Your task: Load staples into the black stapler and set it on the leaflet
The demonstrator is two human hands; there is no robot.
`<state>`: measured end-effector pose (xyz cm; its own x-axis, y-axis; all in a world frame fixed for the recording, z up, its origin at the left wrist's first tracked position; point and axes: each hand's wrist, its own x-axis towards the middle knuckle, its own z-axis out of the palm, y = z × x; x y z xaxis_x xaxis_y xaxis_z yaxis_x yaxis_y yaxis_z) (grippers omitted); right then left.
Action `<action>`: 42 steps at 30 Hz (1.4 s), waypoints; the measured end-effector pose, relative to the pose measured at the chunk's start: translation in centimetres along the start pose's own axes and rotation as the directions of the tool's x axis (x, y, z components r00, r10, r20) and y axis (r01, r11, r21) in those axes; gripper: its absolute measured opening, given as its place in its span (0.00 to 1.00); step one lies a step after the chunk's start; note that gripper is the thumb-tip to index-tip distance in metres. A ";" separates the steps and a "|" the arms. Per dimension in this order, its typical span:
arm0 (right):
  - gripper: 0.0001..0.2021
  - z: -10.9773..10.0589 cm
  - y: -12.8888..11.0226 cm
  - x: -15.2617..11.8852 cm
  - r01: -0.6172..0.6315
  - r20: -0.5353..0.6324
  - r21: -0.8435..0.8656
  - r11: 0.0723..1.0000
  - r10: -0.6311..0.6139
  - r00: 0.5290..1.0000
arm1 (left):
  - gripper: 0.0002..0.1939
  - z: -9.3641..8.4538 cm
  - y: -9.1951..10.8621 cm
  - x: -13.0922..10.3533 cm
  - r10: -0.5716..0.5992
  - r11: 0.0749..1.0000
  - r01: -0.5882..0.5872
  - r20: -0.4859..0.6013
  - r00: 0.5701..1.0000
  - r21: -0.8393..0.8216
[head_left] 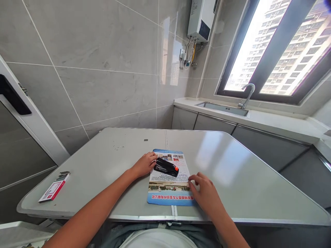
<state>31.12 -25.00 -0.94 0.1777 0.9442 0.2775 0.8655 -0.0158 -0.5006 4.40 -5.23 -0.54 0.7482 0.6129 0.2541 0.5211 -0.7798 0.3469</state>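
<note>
A printed sheet with blue top and bottom bands lies on the pale table, just right of centre. On its upper part rests a black stapler with an orange-red spot at its right end. My left hand is at the sheet's upper left edge, its fingers together beside the stapler's left end; what they hold, if anything, is hidden. At the sheet's right edge is my right hand, thumb and forefinger bent towards each other at the paper, with a gap between them.
A red and white box lies at the table's left end. Small staple-like bits and a short dark strip are towards the back. Beyond the table's right side runs a counter with a sink. A door stands at the left.
</note>
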 end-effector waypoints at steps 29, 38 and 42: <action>0.10 3.5 -0.5 10.7 0.376 0.145 0.237 0.896 -0.415 0.898 | 0.16 -1.9 -0.7 -1.4 0.040 0.993 -0.025 0.127 0.991 -0.114; 0.17 1.2 1.7 12.6 0.400 -0.041 0.377 0.835 -0.417 0.908 | 0.18 -0.8 -0.1 -0.8 -0.026 0.990 0.031 0.038 0.999 -0.138; 0.19 0.4 3.1 13.0 0.396 0.010 0.445 0.803 -0.447 0.894 | 0.17 0.1 -0.2 -0.4 -0.055 0.970 0.052 -0.005 0.998 -0.239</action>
<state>35.95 -12.65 0.74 -0.2329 0.8549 0.4636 0.5575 0.5080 -0.6567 4.02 -5.28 -0.77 0.7163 0.6556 0.2390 0.4464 -0.6937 0.5652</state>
